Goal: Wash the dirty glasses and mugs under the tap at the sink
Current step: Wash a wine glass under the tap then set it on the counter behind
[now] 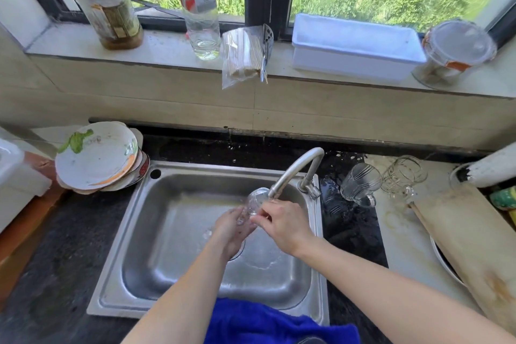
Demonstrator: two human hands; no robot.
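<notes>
A clear glass [254, 200] is held over the sink [173, 232], right at the mouth of the tap [296, 169]. The tap's bent pipe comes down from the right and its end touches or nearly touches the glass. The left hand [233, 232] is cupped round the lower part of the glass, with a closed grip on it. The right hand [284, 225] comes in from the other side, and its fingers pinch the glass too. The hands hide much of the glass, so I cannot tell which way its open end points.

A blue cloth [265, 321] hangs over the near edge of the sink, between the two arms.

On the dark tabletop [55, 246], just right of the tap, stand two clear mugs [360, 184] side by side, close together. The spot around them looks wet. Further right lies a wooden board [469, 237], partly covering a bowl. At the back left corner of the sink sits a pile of dirty plates [97, 158] with a green leaf on top.

Up on the windowsill [167, 50] stand a big jar with a red lid [104, 3], a clear bottle [199, 5], a bag of sticks [243, 56], a white box [354, 45] and a round tub [458, 53].
</notes>
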